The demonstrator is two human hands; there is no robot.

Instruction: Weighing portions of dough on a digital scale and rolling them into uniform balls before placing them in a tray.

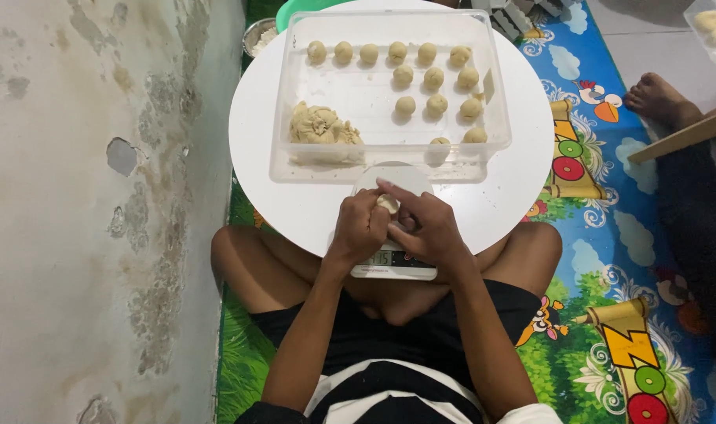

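The hands cover most of the scale [393, 267]. Left fingers [366, 224] and right fingers [409, 213] are clamped around a dough bit [388, 203], pinched between their tips.

I'm looking at a home floor used for food preparation: a bright cartoon play mat [601, 259] lies beside a stained, peeling wall [99, 196]. A low round white table [515, 180] carries a clear plastic tray [389, 169] with dough balls [421, 74].

Left hand [360, 228], right hand [427, 228] pinch dough piece [388, 204] over scale [393, 263].
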